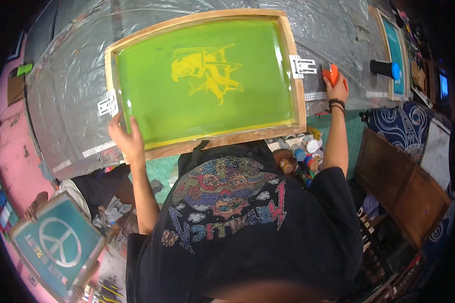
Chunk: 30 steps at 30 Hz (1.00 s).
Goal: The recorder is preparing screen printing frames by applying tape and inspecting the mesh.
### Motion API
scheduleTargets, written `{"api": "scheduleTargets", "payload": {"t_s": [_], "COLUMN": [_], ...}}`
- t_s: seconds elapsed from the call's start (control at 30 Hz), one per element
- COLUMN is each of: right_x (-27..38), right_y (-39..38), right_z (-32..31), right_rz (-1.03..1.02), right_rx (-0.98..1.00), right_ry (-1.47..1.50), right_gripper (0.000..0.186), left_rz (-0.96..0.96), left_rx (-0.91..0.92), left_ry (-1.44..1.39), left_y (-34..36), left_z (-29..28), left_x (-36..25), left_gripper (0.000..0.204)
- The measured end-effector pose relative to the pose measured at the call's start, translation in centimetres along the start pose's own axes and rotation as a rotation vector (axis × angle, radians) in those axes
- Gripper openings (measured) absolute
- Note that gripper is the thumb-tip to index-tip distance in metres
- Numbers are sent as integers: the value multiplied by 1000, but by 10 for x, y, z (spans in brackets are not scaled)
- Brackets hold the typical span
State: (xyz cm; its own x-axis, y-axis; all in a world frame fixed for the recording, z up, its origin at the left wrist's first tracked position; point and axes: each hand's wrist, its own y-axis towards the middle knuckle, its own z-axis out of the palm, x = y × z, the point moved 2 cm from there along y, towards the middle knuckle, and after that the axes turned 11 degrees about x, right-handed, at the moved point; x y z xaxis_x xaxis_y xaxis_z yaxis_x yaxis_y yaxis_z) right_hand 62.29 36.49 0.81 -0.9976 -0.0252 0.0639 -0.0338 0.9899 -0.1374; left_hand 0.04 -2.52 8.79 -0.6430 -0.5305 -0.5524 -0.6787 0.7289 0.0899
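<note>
A wooden-framed printing screen (pixel 302 108) with green mesh lies on the plastic-covered table in front of me. Yellow marks form a bird-like design (pixel 207 68) in its middle. My left hand (pixel 126 139) grips the frame's left bar near its near corner, thumb on the inner side. Beyond the frame's right bar, my right hand (pixel 338 91), with dark bracelets on the wrist, is closed on an orange plastic tool (pixel 331 74). Its exact kind is not clear. White clip-shaped pieces sit at the frame's left side (pixel 107 104) and right side (pixel 303 65).
Clear plastic sheeting (pixel 78 60) covers the table. A black cylinder with a blue end (pixel 385 69) lies at the right, beside another framed screen (pixel 397 55). At lower left another person's hand (pixel 35 206) holds a teal peace-sign screen (pixel 60 242). Several paint containers (pixel 303 154) stand below the table edge.
</note>
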Motion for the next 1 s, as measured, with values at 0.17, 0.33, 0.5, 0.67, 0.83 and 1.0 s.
{"api": "scheduleTargets", "payload": {"t_s": [0.17, 0.33, 0.5, 0.67, 0.83, 1.0], "right_x": [33, 153, 265, 337, 368, 382], "right_y": [-38, -111, -188, -237, -256, -263], "right_z": [-70, -156, -192, -193, -183, -167], "right_rz": [-129, -455, -819, -1099, -1134, -1097], "right_rx": [-110, -116, -108, -84, -21, 148], "right_ry": [-256, -431, -389, -363, -252, -176], "right_gripper": [63, 62, 64, 64, 68, 72], "left_rz": [200, 460, 700, 929, 927, 808], "left_rx": [142, 286, 356, 448, 556, 598], "left_ry": [-234, -435, -552, -659, -704, -768], "left_y": [-7, 1, 26, 27, 9, 2], "left_z": [28, 46, 26, -2, -9, -13], "left_x": [-60, -114, -151, -142, -104, -79], "left_gripper": [33, 28, 44, 58, 45, 38]}}
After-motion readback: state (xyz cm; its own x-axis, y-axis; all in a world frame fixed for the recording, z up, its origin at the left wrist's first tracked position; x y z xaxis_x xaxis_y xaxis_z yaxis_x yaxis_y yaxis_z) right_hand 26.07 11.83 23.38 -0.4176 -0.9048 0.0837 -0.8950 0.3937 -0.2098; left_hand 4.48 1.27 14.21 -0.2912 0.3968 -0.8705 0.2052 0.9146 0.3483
